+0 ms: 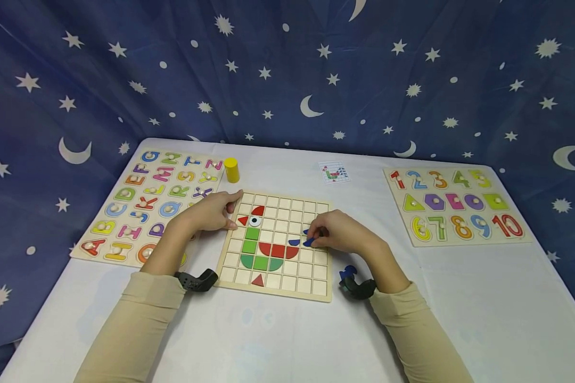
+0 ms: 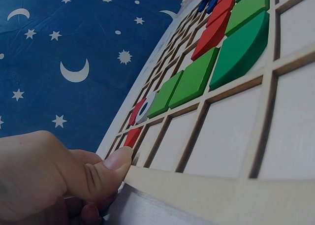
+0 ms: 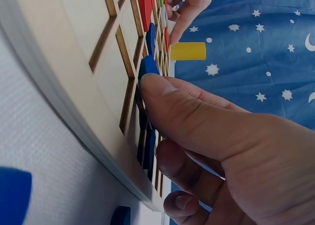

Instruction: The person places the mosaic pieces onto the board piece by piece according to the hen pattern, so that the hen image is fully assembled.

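A wooden grid board (image 1: 278, 291) lies on the table, with red, green, white and blue pieces forming a bird shape. My left hand (image 1: 210, 211) holds the board's upper left edge; in the left wrist view its thumb (image 2: 118, 161) rests on the frame beside a red triangle (image 2: 132, 137). Between thumb and fingers, my right hand (image 1: 337, 231) pinches a blue piece (image 3: 148, 66) over the right side of the grid. Just left of it sits a blue half-round piece (image 1: 294, 242). More blue pieces (image 3: 149, 148) show beneath the right fingers, partly hidden.
Loose blue pieces (image 1: 348, 271) lie right of the board, near the right wrist camera (image 1: 359, 289). A picture card (image 1: 334, 172) and a yellow cylinder (image 1: 231, 170) stand behind it. A letter puzzle (image 1: 129, 205) lies left, a number puzzle (image 1: 452, 207) right.
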A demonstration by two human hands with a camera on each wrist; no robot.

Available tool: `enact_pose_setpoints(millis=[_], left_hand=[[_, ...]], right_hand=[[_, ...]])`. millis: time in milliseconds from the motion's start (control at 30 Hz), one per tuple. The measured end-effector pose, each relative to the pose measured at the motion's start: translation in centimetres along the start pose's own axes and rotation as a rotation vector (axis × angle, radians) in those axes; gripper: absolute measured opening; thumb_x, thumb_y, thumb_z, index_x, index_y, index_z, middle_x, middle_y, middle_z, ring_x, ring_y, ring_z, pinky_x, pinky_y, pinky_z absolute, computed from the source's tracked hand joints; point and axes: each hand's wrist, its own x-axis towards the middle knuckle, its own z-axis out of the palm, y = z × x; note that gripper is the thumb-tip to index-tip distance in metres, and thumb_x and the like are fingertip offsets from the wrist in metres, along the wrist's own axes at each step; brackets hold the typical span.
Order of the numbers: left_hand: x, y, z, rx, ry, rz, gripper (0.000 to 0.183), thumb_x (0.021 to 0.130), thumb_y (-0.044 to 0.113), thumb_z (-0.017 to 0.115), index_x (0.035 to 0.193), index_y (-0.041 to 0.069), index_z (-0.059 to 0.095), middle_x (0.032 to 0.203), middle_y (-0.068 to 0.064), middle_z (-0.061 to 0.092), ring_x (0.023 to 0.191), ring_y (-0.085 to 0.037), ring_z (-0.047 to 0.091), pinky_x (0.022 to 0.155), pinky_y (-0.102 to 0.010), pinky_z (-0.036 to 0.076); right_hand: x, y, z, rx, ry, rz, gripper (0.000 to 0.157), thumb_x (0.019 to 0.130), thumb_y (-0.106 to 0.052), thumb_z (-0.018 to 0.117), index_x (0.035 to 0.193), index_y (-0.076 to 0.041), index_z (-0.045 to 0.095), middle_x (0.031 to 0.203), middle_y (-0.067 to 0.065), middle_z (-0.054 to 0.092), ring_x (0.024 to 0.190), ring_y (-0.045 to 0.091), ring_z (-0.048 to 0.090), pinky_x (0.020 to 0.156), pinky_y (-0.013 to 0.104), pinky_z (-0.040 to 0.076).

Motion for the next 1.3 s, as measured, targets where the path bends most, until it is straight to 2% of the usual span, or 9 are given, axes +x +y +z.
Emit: enact_pose_setpoints(millis=[267,900,1200,1300], left_hand=[[0.04,0.0,0.02,0.013,0.005,-0.005,0.086,0.079,0.013,0.075,0.15,0.009,0.027,0.09,-0.007,0.046,0.076,-0.02,0.041,0.07,-0.031,0.037],[0.03,0.24,-0.12,0.013,-0.003,0.002,0.086,0.079,0.013,0.076,0.15,0.008,0.027,0.089,-0.007,0.045,0.075,-0.019,0.04,0.069,-0.031,0.037],[0.04,0.09,-0.1,0.009,-0.003,0.005,0.086,0.079,0.012,0.076,0.15,0.008,0.027,0.09,-0.007,0.045,0.072,-0.019,0.041,0.068,-0.03,0.037],[0.05,0.07,-0.1,0.013,-0.002,0.008,0.086,0.079,0.012,0.076,0.15,0.008,0.027,0.09,-0.007,0.045,0.072,-0.019,0.041,0.068,-0.03,0.037]], right_hand=[[0.14,-0.12,0.23,-0.013,-0.006,-0.005,0.007,0.081,-0.016,0.075,0.086,-0.016,0.071,0.08,-0.007,0.062,0.073,0.009,0.052,0.068,0.024,0.046],[0.28,-0.32,0.43,-0.046,-0.008,-0.014,0.009,0.081,-0.02,0.076,0.089,-0.018,0.071,0.078,-0.006,0.057,0.074,0.01,0.05,0.067,0.024,0.044],[0.17,-0.15,0.29,-0.055,-0.019,-0.048,0.01,0.082,-0.02,0.075,0.091,-0.018,0.072,0.082,-0.007,0.059,0.076,0.01,0.052,0.069,0.024,0.045],[-0.02,-0.05,-0.13,-0.033,-0.01,-0.019,0.011,0.082,-0.02,0.074,0.093,-0.017,0.072,0.082,-0.006,0.059,0.076,0.011,0.051,0.069,0.025,0.045]])
